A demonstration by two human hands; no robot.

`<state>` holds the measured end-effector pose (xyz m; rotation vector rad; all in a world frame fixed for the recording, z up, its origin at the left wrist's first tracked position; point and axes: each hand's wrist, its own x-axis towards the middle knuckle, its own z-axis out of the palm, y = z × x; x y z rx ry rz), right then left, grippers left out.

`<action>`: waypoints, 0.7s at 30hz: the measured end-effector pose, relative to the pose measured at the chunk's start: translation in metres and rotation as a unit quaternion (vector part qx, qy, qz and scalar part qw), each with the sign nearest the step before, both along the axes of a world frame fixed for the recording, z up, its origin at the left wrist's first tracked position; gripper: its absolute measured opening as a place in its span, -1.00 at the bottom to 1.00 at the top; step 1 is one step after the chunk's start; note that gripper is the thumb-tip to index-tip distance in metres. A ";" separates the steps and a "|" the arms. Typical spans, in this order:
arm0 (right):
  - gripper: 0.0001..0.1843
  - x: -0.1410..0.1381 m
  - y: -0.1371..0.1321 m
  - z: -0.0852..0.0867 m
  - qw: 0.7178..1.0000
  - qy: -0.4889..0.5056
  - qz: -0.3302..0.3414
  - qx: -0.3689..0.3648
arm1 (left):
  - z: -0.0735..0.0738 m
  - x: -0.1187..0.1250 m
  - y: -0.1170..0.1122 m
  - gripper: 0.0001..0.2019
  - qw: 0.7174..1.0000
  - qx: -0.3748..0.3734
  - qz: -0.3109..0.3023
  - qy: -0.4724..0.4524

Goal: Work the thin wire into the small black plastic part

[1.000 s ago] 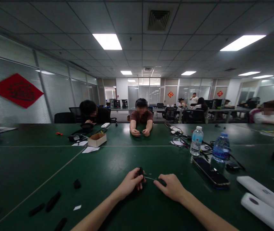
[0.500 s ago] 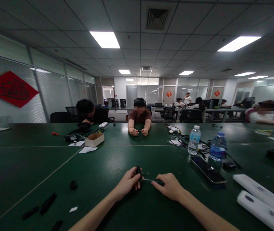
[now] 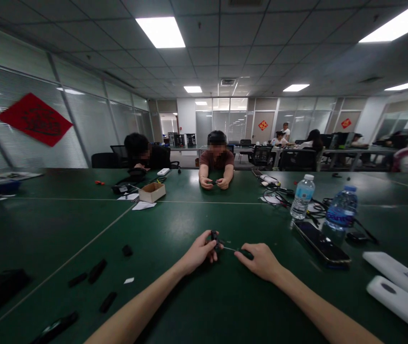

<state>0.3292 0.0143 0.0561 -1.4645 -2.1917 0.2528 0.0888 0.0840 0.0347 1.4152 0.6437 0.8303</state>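
Over the middle of the green table [image 3: 182, 296], my left hand [image 3: 198, 252] is closed around a small black part [image 3: 214, 235], most of which its fingers cover. A screwdriver [image 3: 247, 254] with a dark handle lies in the grip of my right hand [image 3: 263, 262]. Its thin metal shaft points left, towards the black part. Whether the tip touches the part is too small to tell.
Several black pieces [image 3: 97, 271] and a white scrap [image 3: 129, 280] lie to the left. On the right are a phone [image 3: 321, 242], two water bottles [image 3: 342, 208], cables and two white bars [image 3: 401, 306]. A person [image 3: 216, 160] sits opposite, beyond an open box [image 3: 153, 193].
My view has tipped down and turned slightly left, so the table's contents appear higher and further right. Both hands keep their grips, with the screwdriver still pointing at the black part.
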 end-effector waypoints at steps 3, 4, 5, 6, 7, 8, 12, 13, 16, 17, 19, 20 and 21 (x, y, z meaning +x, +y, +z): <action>-0.54 0.000 0.001 0.000 1.000 0.003 0.005 -0.005 | 0.000 -0.001 0.000 -0.57 1.000 0.024 -0.006 0.019; -0.54 0.000 0.001 -0.001 1.000 0.003 0.009 -0.007 | 0.000 -0.001 -0.001 -0.58 0.999 0.032 -0.009 0.026; -0.54 0.000 0.001 -0.001 1.000 0.002 0.013 -0.007 | 0.000 -0.002 -0.001 -0.59 0.999 0.038 -0.011 0.032; -0.54 0.000 0.001 -0.002 1.000 -0.001 0.017 -0.007 | 0.000 -0.002 -0.002 -0.61 0.998 0.044 -0.010 0.036; -0.54 0.001 0.001 -0.002 1.000 -0.004 0.019 -0.004 | 0.000 -0.002 -0.002 -0.61 0.998 0.048 -0.009 0.039; -0.54 0.001 0.001 -0.002 1.000 -0.008 0.020 -0.001 | 0.000 -0.002 -0.002 -0.61 0.998 0.049 -0.008 0.044; -0.53 0.000 0.001 -0.002 1.000 -0.020 0.008 0.016 | 0.001 -0.002 -0.002 -0.61 0.997 0.049 -0.011 0.053; -0.52 0.000 0.001 -0.002 1.000 -0.019 0.005 0.019 | 0.001 -0.002 -0.002 -0.62 0.997 0.050 -0.011 0.051; -0.53 -0.001 0.001 -0.002 1.000 -0.011 0.003 0.018 | 0.002 -0.003 -0.002 -0.62 0.998 0.051 -0.013 0.047; -0.53 -0.001 0.001 -0.003 1.000 -0.007 0.003 0.018 | 0.002 -0.003 -0.002 -0.62 0.998 0.050 -0.013 0.048; -0.54 -0.001 0.001 -0.004 1.000 -0.002 0.004 0.017 | 0.002 -0.004 -0.002 -0.62 0.997 0.048 -0.012 0.052; -0.54 0.000 0.002 -0.005 1.000 0.000 0.004 0.017 | 0.002 -0.004 -0.002 -0.62 0.997 0.047 -0.010 0.054; -0.54 0.000 0.002 -0.006 1.000 0.001 0.004 0.017 | 0.002 -0.004 -0.002 -0.61 0.997 0.048 -0.008 0.055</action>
